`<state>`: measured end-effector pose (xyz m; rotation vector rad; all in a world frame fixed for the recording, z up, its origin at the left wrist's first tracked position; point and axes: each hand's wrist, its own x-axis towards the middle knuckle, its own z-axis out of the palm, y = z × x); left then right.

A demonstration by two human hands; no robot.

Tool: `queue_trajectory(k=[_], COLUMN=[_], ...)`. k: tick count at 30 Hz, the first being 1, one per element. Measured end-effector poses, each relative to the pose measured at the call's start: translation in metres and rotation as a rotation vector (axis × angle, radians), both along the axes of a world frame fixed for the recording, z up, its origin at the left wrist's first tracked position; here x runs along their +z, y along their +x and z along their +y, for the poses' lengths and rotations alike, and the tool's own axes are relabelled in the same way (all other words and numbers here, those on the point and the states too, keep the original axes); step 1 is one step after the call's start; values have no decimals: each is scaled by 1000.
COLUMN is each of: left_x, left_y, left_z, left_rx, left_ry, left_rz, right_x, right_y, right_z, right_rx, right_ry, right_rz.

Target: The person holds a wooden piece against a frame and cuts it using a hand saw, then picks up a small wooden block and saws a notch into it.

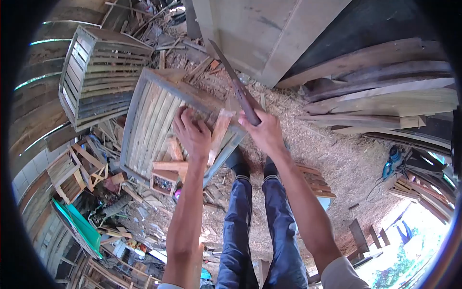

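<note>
My right hand [262, 129] is closed round the dark handle of a long narrow blade [233, 74], perhaps a machete or saw, which points up and to the left. My left hand [191, 130] is over the slatted wooden table [153, 113], its fingers bent and somewhat apart; nothing shows in its grip. Between the hands a short light wooden piece [220, 135] lies slanted across the table's edge. Below my left hand are more wood pieces [171, 165] and a small box [163, 183] with little items in it.
A slatted crate [108, 72] stands at the upper left. Large boards [255, 33] lean at the top, and planks [385, 101] are stacked at the right. A teal power tool [392, 161] with a cord lies on the sawdust-covered floor [337, 159]. Scraps litter the lower left.
</note>
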<state>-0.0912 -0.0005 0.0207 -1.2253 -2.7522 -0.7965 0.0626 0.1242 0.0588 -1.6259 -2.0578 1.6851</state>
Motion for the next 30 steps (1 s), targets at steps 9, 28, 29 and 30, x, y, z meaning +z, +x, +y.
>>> queue_trajectory(k=[9,28,29,30], left_x=[38,85,86,90], left_y=[40,40,40,42], left_z=[6,7,8,9], left_rx=[-167,-364,-405,-390], left_ry=[-43,158,167,160], left_rz=[-147,-852,-832,-869], right_x=[2,59,66,72], right_y=[-20,21,24,27], right_z=[1,5,7,8], right_rx=[4,-47,-53,-60], right_ry=[-62,-97,-105,-115], right_rz=[38,88,102,115])
